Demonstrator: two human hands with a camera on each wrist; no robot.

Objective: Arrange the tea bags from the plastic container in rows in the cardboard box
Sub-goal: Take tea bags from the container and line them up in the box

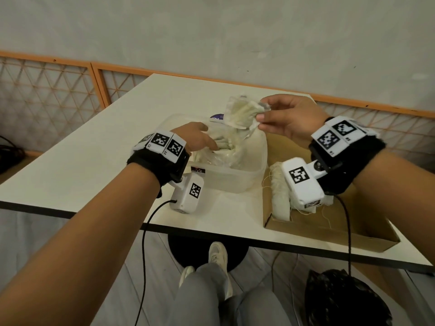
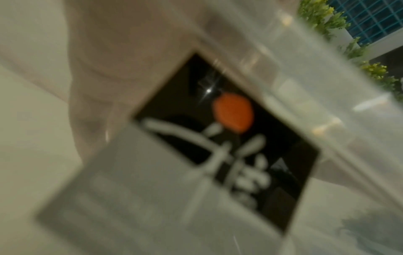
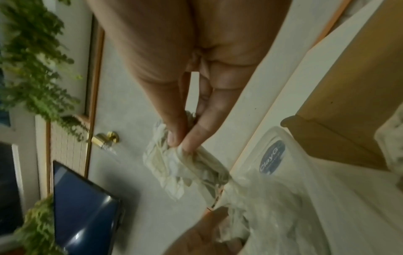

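Observation:
A clear plastic container (image 1: 237,178) stands mid-table, with pale tea bags (image 1: 226,149) heaped inside. My right hand (image 1: 264,114) hangs above its far rim and pinches a bunch of tea bags (image 1: 240,112) between thumb and forefinger; the right wrist view shows the same pinch on the tea bags (image 3: 172,162). My left hand (image 1: 200,140) reaches into the container, fingers down among the bags; whether it grips any is hidden. The left wrist view shows only a blurred label (image 2: 229,134) on the container wall. A cardboard box (image 1: 334,228) at the right holds a row of tea bags (image 1: 279,194).
The white table (image 1: 94,165) has its near edge just below the container and box. A low orange-framed lattice railing (image 1: 58,90) runs behind it. Under the table stand a black pedestal base, my legs, and a black bag (image 1: 341,300) at the lower right.

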